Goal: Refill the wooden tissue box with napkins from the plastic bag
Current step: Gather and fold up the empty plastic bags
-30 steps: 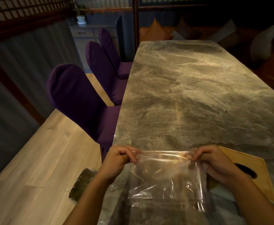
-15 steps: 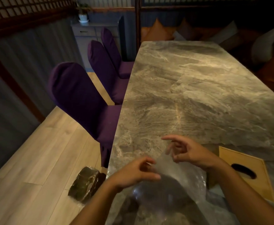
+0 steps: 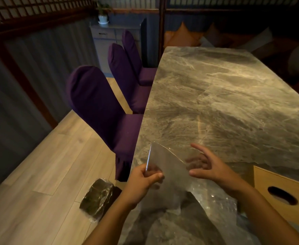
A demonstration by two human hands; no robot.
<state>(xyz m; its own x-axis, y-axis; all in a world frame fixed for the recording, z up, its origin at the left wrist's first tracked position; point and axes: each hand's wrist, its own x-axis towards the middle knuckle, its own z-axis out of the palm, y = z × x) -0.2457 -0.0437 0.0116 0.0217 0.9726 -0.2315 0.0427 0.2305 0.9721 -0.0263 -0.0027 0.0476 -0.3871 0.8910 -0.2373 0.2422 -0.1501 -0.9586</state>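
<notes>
- Near edge of the marble table (image 3: 233, 96), left corner: clear plastic bag (image 3: 170, 172) held up off the surface, mouth edge raised, lower part crumpled on the table toward the near edge.
- left hand (image 3: 141, 184) pinched tight on the bag's left edge, thumb on the near side, fingers behind the film.
- right hand (image 3: 210, 167) spread loose, fingers apart, just beside the bag's right edge; index finger points up and left. Some fingers seen through the film; cannot tell if they touch it.
- wooden tissue box (image 3: 283, 190) sits on the table at the near right edge, right of the right forearm, oval slot facing up, dark inside.
- Napkins not clearly visible inside the bag; too transparent and dim to tell.
- Three purple chairs (image 3: 99, 106) along the table's left edge.
- Dark wrapped bundle (image 3: 96, 198) on the wooden floor (image 3: 39, 174) below the table's near left corner.
</notes>
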